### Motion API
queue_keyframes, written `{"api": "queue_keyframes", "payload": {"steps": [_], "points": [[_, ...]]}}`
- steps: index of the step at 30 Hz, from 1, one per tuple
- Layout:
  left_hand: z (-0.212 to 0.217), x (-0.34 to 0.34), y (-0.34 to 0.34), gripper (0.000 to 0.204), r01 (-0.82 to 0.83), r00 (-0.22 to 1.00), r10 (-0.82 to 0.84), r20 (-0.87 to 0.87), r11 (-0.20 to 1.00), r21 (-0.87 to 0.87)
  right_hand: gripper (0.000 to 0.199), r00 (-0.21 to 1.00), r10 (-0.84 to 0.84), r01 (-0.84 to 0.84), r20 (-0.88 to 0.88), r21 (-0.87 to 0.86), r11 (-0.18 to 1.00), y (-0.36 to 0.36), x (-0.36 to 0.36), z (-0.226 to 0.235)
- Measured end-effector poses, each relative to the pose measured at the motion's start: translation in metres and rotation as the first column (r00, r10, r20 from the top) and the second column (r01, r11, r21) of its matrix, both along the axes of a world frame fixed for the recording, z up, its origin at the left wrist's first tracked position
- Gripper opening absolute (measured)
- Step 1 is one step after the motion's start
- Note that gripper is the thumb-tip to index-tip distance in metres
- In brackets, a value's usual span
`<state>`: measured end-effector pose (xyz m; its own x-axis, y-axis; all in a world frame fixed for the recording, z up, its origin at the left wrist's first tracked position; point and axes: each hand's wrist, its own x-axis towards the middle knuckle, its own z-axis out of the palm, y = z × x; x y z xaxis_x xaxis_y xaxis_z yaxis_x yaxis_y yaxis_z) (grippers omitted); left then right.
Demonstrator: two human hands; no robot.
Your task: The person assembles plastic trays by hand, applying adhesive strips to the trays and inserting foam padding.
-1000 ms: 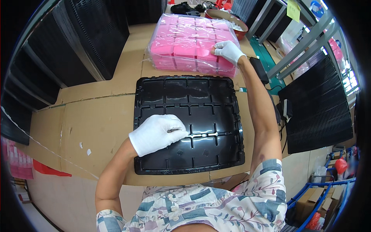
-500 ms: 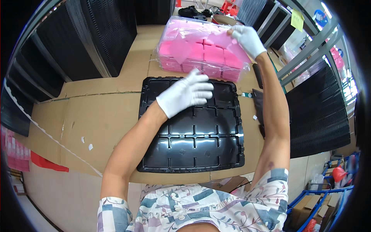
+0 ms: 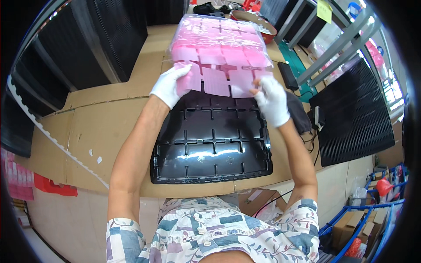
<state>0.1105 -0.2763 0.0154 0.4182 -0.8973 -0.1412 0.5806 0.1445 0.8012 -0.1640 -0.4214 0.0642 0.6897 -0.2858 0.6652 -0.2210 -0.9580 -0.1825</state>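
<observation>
A clear plastic bag of pink square pads (image 3: pixel 219 52) is lifted and tilted above the far end of a black compartment tray (image 3: pixel 210 149). My left hand (image 3: pixel 169 85), in a white glove, grips the bag's near left corner. At the near right corner my right hand (image 3: pixel 272 101), also gloved, holds the bag's edge. The tray lies flat on the cardboard-covered table (image 3: pixel 105 127), and its compartments look bare.
Stacks of black trays (image 3: pixel 87 48) stand at the far left, and another black ribbed stack (image 3: pixel 355 114) lies at the right. A dark device with cables (image 3: pixel 302 118) sits beside the tray's right edge. Metal shelving (image 3: pixel 333 39) rises at the far right. Cardboard boxes (image 3: pixel 351 228) sit low on the right.
My left hand left the black tray and rose to the pink bag. Both hands have lifted the bag and pulled it nearer, over the tray's far end.
</observation>
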Motion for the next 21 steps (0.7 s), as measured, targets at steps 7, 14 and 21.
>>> {"api": "queue_keyframes", "payload": {"steps": [7,14,21], "points": [[0.045,-0.025,0.034,0.027,-0.015,0.994,-0.001,-0.106,0.989,-0.145,0.111,0.869,0.136,-0.352,0.477,0.785,-0.509,0.075,0.0,-0.064],[0.004,-0.029,0.086,0.03,-0.098,0.987,0.088,-0.138,0.993,-0.067,0.08,0.697,-0.2,-0.707,0.688,0.615,-0.349,0.036,-0.041,-0.074],[-0.039,-0.024,0.108,0.02,-0.124,0.972,0.098,0.215,0.986,0.112,0.015,0.957,-0.196,-0.225,0.213,0.973,-0.044,0.028,-0.066,-0.055]]}}
